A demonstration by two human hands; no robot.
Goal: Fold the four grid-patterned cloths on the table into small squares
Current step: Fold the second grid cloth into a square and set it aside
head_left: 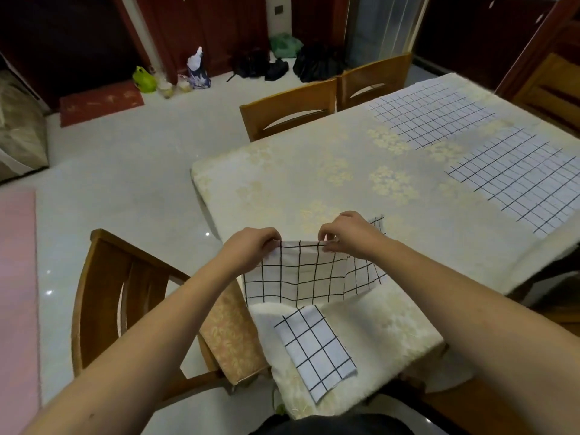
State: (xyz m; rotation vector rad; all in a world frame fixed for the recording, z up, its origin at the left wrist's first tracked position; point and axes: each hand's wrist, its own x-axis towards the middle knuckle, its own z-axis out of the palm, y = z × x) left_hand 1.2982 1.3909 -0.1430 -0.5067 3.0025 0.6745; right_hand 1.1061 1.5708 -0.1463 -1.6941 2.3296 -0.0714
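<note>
A white cloth with a black grid [314, 274] hangs lifted above the near part of the table, doubled over. My left hand [251, 246] pinches its upper left corner and my right hand [348, 235] pinches its upper right edge. Below it, near the table's front edge, lies a small folded grid cloth [317, 346]. Two more grid cloths lie flat and unfolded: one at the far right [433, 114], one on the right side [521, 180].
The table [314, 171] carries a pale flowered cover. A wooden chair [103, 293] stands at my left, two more chairs [288, 105] at the table's far side. Bags and shoes lie on the floor by the far wall.
</note>
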